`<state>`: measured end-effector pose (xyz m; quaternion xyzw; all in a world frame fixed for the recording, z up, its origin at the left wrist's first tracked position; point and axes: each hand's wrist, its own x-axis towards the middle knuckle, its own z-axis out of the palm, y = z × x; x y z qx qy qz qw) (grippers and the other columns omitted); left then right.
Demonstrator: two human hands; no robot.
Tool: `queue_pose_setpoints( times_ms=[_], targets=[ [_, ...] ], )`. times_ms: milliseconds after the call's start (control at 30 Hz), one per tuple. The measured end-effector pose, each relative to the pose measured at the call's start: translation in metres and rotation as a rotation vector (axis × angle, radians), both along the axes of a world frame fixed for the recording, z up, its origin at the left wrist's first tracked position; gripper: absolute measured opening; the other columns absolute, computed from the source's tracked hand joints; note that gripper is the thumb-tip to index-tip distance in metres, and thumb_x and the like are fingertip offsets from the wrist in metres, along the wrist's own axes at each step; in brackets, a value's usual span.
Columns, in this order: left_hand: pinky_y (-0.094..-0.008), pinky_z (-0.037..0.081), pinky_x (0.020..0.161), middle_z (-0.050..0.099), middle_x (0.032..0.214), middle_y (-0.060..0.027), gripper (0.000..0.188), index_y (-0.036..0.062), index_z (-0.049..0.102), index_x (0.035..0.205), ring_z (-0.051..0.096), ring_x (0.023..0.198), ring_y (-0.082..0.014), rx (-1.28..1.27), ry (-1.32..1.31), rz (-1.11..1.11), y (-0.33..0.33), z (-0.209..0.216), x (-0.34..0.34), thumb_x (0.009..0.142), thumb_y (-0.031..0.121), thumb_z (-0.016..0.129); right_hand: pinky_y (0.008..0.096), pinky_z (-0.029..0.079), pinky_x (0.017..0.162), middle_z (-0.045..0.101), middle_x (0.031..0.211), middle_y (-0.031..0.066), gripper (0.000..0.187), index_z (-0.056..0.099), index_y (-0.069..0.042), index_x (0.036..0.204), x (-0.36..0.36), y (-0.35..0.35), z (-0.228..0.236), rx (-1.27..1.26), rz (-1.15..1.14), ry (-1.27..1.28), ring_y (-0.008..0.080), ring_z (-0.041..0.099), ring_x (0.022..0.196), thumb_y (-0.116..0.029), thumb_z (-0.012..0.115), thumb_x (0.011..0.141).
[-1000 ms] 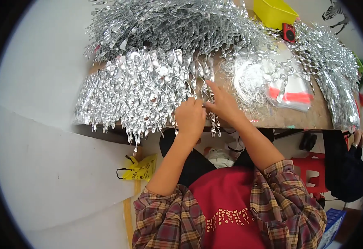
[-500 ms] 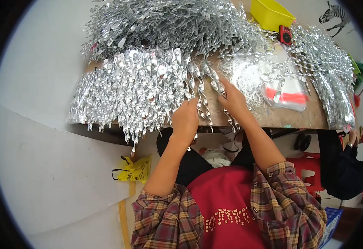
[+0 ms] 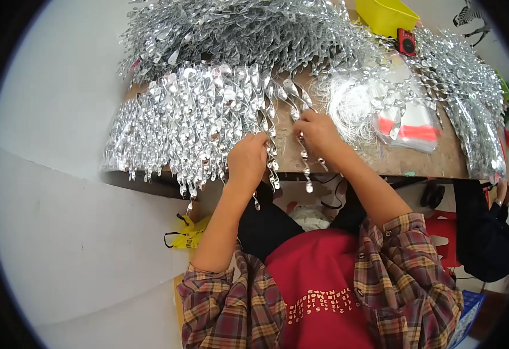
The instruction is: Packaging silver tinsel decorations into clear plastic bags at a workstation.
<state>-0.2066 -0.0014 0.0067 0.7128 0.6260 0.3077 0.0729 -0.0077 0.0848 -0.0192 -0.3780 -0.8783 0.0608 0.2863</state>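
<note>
Silver twisted foil strips lie in a dense row (image 3: 190, 128) along the near left part of the table, their ends hanging over its edge. My left hand (image 3: 247, 160) is closed at the right end of this row, pinching a twisted strip whose tail (image 3: 257, 202) dangles below the fist. Right of it, my right hand (image 3: 318, 136) has its fingers closed around another twisted strip (image 3: 307, 174), which hangs down past the table edge. Between the hands one more strip (image 3: 273, 168) hangs free. My fingertips partly hide the gripped spots.
A big heap of silver strips (image 3: 237, 35) fills the back. To the right lie a coil of white string (image 3: 347, 104), clear bags with red bands (image 3: 408, 131), a red device (image 3: 406, 42), a yellow bin (image 3: 385, 16) and more strips (image 3: 470, 110). Another person (image 3: 487, 232) sits at far right.
My right hand has moved left, toward my left hand, and its stretched fingers have closed on a strip. My left hand has shifted slightly left. The whole view has moved a little.
</note>
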Motion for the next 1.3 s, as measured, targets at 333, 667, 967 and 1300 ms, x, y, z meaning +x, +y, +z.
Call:
queue_pose_setpoints(
  times_ms=[333, 667, 967, 1300],
  targets=[
    [-0.0328, 0.047, 0.056, 0.062, 0.08, -0.0109, 0.014, 0.0026, 0.063, 0.091, 0.059, 0.059, -0.0222, 0.127, -0.145, 0.059, -0.007, 0.003, 0.013, 0.078, 0.009, 0.063, 0.035, 0.048, 0.065, 0.058, 0.082, 0.0071, 0.023, 0.069, -0.013, 0.085, 0.028, 0.002, -0.001, -0.255, -0.033, 0.075, 0.0266, 0.059, 0.076, 0.001, 0.06, 0.071],
    [-0.0297, 0.045, 0.054, 0.06, 0.082, -0.0102, 0.027, 0.0014, 0.056, 0.105, 0.056, 0.055, -0.0169, 0.068, -0.393, 0.054, -0.028, -0.01, 0.051, 0.08, 0.007, 0.064, 0.0323, 0.047, 0.067, 0.059, 0.079, 0.0085, 0.028, 0.065, -0.012, 0.105, 0.021, -0.01, 0.008, -0.04, -0.097, 0.218, 0.024, 0.06, 0.073, -0.004, 0.061, 0.078],
    [-0.0459, 0.037, 0.089, 0.058, 0.112, -0.0109, 0.044, 0.0092, 0.058, 0.113, 0.052, 0.102, -0.0308, 0.289, 0.091, 0.289, -0.048, 0.009, -0.007, 0.074, 0.025, 0.072, 0.0296, 0.046, 0.059, 0.062, 0.075, 0.0085, 0.062, 0.038, -0.005, 0.135, -0.012, -0.007, 0.02, -0.835, -0.088, 0.431, 0.0161, 0.056, 0.061, -0.017, 0.06, 0.078],
    [-0.0352, 0.042, 0.07, 0.06, 0.085, -0.0041, 0.009, 0.0101, 0.061, 0.087, 0.055, 0.079, -0.0245, 0.238, 0.229, 0.42, -0.039, 0.027, -0.057, 0.081, 0.016, 0.064, 0.0203, 0.039, 0.061, 0.065, 0.089, 0.0076, 0.049, 0.042, 0.001, 0.129, 0.008, -0.02, 0.045, -1.294, -0.015, 0.914, 0.0065, 0.048, 0.067, -0.01, 0.057, 0.084]
  ],
)
